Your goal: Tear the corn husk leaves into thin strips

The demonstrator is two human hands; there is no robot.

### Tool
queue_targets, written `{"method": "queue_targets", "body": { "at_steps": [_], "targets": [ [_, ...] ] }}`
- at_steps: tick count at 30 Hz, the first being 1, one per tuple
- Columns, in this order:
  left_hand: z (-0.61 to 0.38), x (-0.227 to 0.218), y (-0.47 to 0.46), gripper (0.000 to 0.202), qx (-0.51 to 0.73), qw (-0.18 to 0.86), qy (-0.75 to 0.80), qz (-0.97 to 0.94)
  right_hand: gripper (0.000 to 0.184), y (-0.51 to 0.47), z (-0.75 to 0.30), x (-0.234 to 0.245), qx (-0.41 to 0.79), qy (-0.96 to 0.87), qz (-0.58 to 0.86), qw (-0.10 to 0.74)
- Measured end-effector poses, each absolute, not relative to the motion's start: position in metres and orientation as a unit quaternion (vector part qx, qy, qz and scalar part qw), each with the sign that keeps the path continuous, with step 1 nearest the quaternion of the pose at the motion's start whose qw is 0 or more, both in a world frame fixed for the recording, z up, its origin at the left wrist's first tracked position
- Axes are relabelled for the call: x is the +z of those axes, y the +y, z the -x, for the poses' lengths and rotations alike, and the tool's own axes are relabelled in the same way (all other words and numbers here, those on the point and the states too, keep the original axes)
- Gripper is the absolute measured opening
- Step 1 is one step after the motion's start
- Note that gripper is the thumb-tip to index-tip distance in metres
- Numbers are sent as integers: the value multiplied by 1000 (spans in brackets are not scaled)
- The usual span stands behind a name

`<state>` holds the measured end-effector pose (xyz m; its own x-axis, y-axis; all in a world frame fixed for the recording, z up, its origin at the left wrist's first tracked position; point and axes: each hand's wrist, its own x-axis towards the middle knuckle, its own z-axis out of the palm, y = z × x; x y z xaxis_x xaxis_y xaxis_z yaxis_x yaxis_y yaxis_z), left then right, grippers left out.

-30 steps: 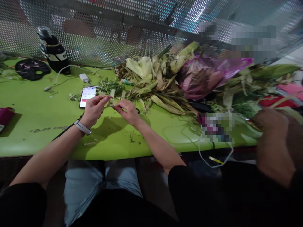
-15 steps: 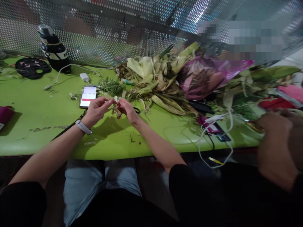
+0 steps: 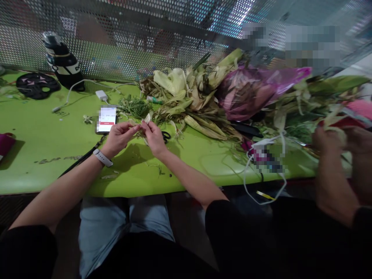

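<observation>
1. Your left hand (image 3: 117, 135) and right hand (image 3: 154, 135) meet just left of the frame's centre, fingertips almost touching, above the green tabletop (image 3: 43, 131).
2. Each grip is pinched on the same husk strip (image 3: 146, 119). Thumb and forefinger of both hands close on it, and its pale tip stands up between them.
3. Judging by this, the step in hand is fine fingertip work on that one strip, held clear of the tabletop surface.
4. The strip looks thin and dry, so any further handling calls for a light pinch close to the fingertips and a pull along its length rather than across it.
5. The scissors (image 3: 166, 135) lie just right of your right hand, and the husk pile (image 3: 186, 97) sits above them, near the frame's centre.
6. The pink bag (image 3: 250, 93) rests to the right of the pile. Another person's hands (image 3: 328, 141) work among leaves at the right edge.
7. The phone (image 3: 106, 119) lies just above your left hand. Its screen is blurred, showing only a red bar and no legible digits.
8. The black bottle (image 3: 62, 60) at upper left carries white lettering too small to read.
9. The faint marks on the tabletop at lower left cannot be made out.
</observation>
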<state>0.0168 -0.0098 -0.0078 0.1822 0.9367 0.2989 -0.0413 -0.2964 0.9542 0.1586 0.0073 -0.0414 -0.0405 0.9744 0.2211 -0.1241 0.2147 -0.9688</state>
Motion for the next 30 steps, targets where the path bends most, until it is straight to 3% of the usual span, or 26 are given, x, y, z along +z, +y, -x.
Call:
{"method": "queue_targets", "body": {
  "at_steps": [5, 10, 18, 22, 30],
  "targets": [
    [-23, -16, -11, 27, 584, 394, 397, -589, 44, 12, -165, -42, 368, -558, 427, 610],
    [-27, -22, -12, 28, 599, 369, 418, -575, 44, 11, -166, -34, 398, -495, 463, 619],
    [-18, -22, -7, 22, 531, 508, 388, -557, 44, 7, -170, -28, 362, -543, 433, 621],
    [-12, -19, -6, 28, 484, 592, 337, -550, 43, 5, -166, -31, 367, -563, 404, 621],
    [-13, -18, -4, 27, 398, 589, 314, -630, 42, 10, -168, -40, 356, -618, 404, 573]
  ]
}}
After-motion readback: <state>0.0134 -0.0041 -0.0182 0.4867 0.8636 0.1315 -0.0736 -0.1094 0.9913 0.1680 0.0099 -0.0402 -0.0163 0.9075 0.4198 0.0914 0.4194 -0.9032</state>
